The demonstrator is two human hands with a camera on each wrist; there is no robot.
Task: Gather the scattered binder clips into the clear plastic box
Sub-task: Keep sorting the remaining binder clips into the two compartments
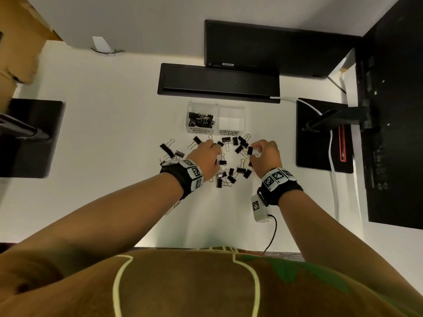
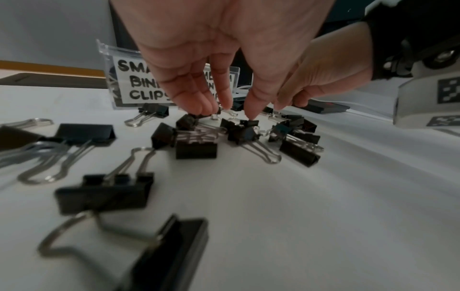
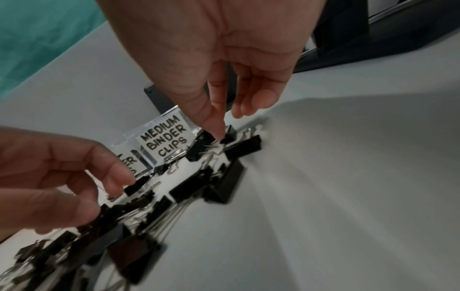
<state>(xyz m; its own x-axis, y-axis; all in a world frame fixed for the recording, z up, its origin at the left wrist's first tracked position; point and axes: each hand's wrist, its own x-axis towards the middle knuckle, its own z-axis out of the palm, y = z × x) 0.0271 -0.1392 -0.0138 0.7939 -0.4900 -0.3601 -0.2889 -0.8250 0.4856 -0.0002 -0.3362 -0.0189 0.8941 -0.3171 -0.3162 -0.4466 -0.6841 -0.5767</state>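
While both hands work low over the white surface [image 1: 103, 133], the box [image 1: 216, 117] is the landmark: clear, two-celled, its left cell labelled small and holding a heap of clips, its right cell labelled medium and looking empty. Behind the box lies a black tray [image 1: 218, 82]; well to its right and left stand black bases [image 1: 320, 136], a white cable [image 1: 332, 156] running past the right one.

The clips [image 1: 229, 161] lie scattered just in front of the box, large and small mixed, wire handles crossing.

The right hand [image 1: 266, 154] is in front of the medium cell, its fingers [image 3: 214, 122] pinching a clip [image 1: 250, 151]. The left hand [image 1: 207, 156] is in front of the small cell, fingers [image 2: 199, 102] pointing down onto the pile with tips nearly together; whether they grip a clip I cannot tell.

To do this well, I judge each clip should be taken by its black body, lifted straight up so tangled handles shed neighbours, and matched to the labelled cell. The box walls are thin and near; drop from above, not across. Open room lies nearer the person.
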